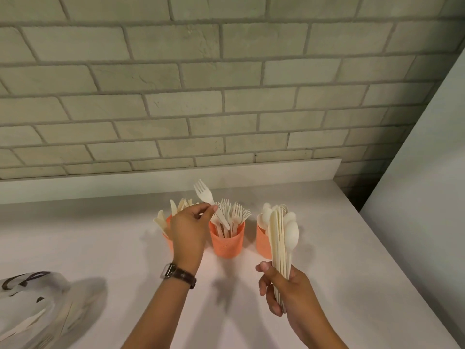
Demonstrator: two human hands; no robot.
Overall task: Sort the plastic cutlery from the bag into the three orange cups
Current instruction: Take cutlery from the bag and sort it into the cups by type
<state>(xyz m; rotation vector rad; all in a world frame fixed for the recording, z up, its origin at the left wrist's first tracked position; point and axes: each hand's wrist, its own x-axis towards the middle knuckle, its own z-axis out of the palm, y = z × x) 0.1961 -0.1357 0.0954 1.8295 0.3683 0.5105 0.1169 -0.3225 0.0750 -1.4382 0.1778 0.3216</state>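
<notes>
Cups (263, 244) are looking well stocked; left hand (188, 230) is pinching a fork (206, 197) over the middle cup (227, 244); right hand (284, 293) is gripping a bundle (278, 238); bag (35, 303) is holding more, so probably past halfway.

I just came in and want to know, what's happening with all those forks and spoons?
A person is sorting white plastic cutlery into three orange cups on the counter. The left hand pinches a fork above the middle cup, which holds forks. The right hand grips a bundle of pieces, spoons among them. The left cup holds knives, the right cup spoons. The bag lies at the left with more inside.
</notes>
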